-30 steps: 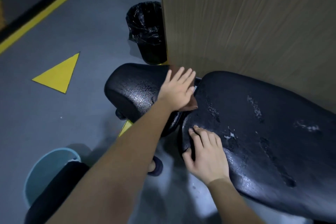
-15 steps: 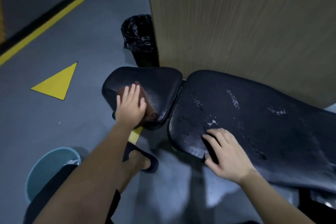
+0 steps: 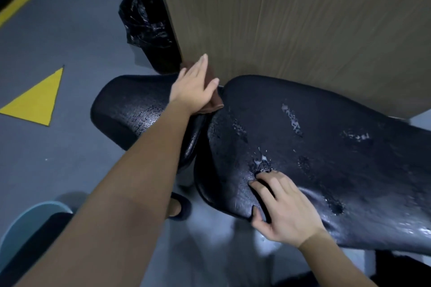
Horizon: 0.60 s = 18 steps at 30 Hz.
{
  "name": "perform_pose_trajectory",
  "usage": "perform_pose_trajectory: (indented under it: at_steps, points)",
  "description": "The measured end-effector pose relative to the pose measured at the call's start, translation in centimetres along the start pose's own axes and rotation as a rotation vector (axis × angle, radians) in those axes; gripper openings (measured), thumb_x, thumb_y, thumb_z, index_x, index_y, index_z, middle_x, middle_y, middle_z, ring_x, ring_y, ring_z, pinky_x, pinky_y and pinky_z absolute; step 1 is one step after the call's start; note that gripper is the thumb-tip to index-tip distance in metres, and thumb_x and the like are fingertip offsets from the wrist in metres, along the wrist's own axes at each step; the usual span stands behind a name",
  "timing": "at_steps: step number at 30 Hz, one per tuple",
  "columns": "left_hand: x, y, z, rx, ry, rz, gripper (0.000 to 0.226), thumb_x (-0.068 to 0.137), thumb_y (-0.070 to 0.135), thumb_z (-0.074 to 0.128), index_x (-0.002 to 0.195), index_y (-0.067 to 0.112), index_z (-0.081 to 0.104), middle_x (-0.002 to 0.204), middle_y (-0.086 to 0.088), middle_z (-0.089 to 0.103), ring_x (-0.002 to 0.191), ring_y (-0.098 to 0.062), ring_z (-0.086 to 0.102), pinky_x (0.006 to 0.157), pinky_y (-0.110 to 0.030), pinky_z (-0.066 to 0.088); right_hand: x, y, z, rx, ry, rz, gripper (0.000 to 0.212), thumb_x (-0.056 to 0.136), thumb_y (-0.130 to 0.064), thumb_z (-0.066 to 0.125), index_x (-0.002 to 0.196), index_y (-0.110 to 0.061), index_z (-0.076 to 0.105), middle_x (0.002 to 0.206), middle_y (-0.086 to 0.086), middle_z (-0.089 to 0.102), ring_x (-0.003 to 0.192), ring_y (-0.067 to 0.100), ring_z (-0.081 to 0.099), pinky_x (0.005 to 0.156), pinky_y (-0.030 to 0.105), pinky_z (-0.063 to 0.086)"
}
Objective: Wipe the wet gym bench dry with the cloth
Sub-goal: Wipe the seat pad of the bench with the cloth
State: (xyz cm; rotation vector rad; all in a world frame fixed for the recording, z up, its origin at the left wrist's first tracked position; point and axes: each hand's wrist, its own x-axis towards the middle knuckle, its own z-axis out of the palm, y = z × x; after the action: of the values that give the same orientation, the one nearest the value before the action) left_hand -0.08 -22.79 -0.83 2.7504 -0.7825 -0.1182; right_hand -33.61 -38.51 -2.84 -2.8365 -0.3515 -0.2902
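1. Under your left hand (image 3: pixel 194 87), a brown cloth (image 3: pixel 215 106) lies on the black gym bench (image 3: pixel 326 158). It sits at the gap where the short seat pad (image 3: pixel 137 109) meets the long pad (image 3: pixel 349 123), on the side farthest from you.
2. Your left hand is flat, fingers straight and close together, palm pressing the cloth down. A flat palm probably spreads the pressure so the cloth takes up more water on each pass.
3. Your right hand (image 3: pixel 288 208) grips the near edge of the long pad, thumb tucked against the rim and bent fingers (image 3: pixel 268 177) resting on top. It seems placed there to brace you as you lean across.
4. Water beads glisten on the seat pad, just left of your left wrist. Pale wet streaks and small puddles (image 3: pixel 291 119) lie between your hands and on the pad to the right of your right hand. By that showing, most of the wiping is yet to do.
5. Just beyond your left fingertips stands a wooden panel (image 3: pixel 303 18), with the bench close against it, so the cloth has little room there.
6. Left of that panel is a bin lined with a black bag (image 3: pixel 147 25).
7. Left of your left forearm, a yellow triangle (image 3: pixel 37 100) marks the grey floor. A pale blue bucket (image 3: pixel 16 228) sits near your elbow.
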Motion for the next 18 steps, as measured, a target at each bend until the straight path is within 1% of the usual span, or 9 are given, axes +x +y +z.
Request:
perform_pose_trajectory:
  at_steps: [3,6,8,10,12,14,15,16,18]
  points:
    - [-0.7,4.1,1.6,-0.072,-0.018,0.023,0.077,0.104,0.052,0.031,0.163,0.013,0.001,0.172,-0.001,0.008,0.156,-0.010,0.011,0.127,-0.039,0.007,0.0,0.0,-0.1,0.001,-0.005,0.010,0.051,0.076,-0.031,0.065,0.119,-0.004,0.067,0.116,0.016,0.062,0.107,0.036,0.056,0.110,0.041,0.041]
    - [-3.8,7.5,3.2,-0.067,0.001,-0.082,0.078,0.103,0.046,0.037,0.162,0.008,0.004,0.172,-0.007,0.003,0.157,-0.018,0.008,0.127,-0.042,0.003,-0.1,-0.3,-0.3,0.003,-0.006,0.028,0.051,0.076,-0.030,0.065,0.120,-0.005,0.066,0.116,0.015,0.061,0.107,0.036,0.056,0.111,0.040,0.040]
    - [-7.0,9.1,3.7,-0.075,0.009,-0.144,0.078,0.102,0.040,0.042,0.162,0.008,0.005,0.172,-0.009,0.001,0.158,-0.022,0.007,0.127,-0.043,0.002,-0.1,-0.6,-0.6,0.010,-0.015,0.044,0.050,0.077,-0.029,0.064,0.120,-0.005,0.066,0.116,0.014,0.061,0.107,0.038,0.057,0.110,0.042,0.042]
    - [-10.8,10.0,3.9,-0.099,0.006,-0.118,0.075,0.100,0.037,0.044,0.163,0.011,0.011,0.171,-0.008,0.007,0.157,-0.023,0.009,0.127,-0.045,0.003,-0.1,-0.9,-1.0,0.024,-0.021,0.062,0.048,0.078,-0.028,0.062,0.121,-0.005,0.065,0.116,0.014,0.060,0.107,0.038,0.058,0.110,0.042,0.042]
    - [-14.6,10.1,4.0,-0.090,0.035,-0.040,0.070,0.098,0.036,0.040,0.161,0.012,0.023,0.169,-0.008,0.019,0.156,-0.024,0.019,0.126,-0.048,0.012,-0.1,-1.2,-1.4,0.039,-0.003,0.068,0.044,0.081,-0.026,0.061,0.120,-0.005,0.065,0.116,0.013,0.060,0.107,0.037,0.058,0.113,0.042,0.039]
    - [-17.6,9.1,3.9,-0.066,0.057,0.023,0.069,0.095,0.037,0.037,0.159,0.012,0.032,0.166,-0.007,0.030,0.153,-0.025,0.029,0.123,-0.051,0.022,-0.8,-1.1,-1.9,0.059,0.064,0.104,0.040,0.085,-0.025,0.061,0.119,-0.004,0.065,0.116,0.012,0.060,0.108,0.035,0.058,0.116,0.044,0.036]
    - [-18.5,8.2,3.8,-0.048,0.059,0.032,0.070,0.094,0.037,0.036,0.159,0.013,0.031,0.166,-0.005,0.031,0.152,-0.023,0.030,0.123,-0.050,0.023,-1.5,-0.7,-2.3,0.069,0.101,0.138,0.040,0.086,-0.025,0.060,0.119,-0.003,0.065,0.117,0.012,0.060,0.109,0.035,0.058,0.117,0.045,0.036]
    - [-19.1,7.3,3.6,-0.030,0.054,0.032,0.072,0.093,0.037,0.033,0.160,0.013,0.027,0.167,-0.003,0.028,0.153,-0.021,0.027,0.125,-0.049,0.022,-2.5,-0.1,-2.7,0.066,0.127,0.176,0.040,0.087,-0.026,0.059,0.120,-0.003,0.064,0.118,0.013,0.060,0.110,0.035,0.058,0.117,0.046,0.035]
    - [-19.1,5.8,2.8,-0.017,0.005,0.035,0.077,0.089,0.038,0.025,0.162,0.014,0.017,0.169,0.000,0.019,0.156,-0.015,0.017,0.128,-0.043,0.011,-4.8,1.9,-3.6,0.020,0.134,0.253,0.045,0.089,-0.031,0.057,0.123,-0.001,0.062,0.122,0.014,0.058,0.113,0.037,0.057,0.119,0.047,0.032]
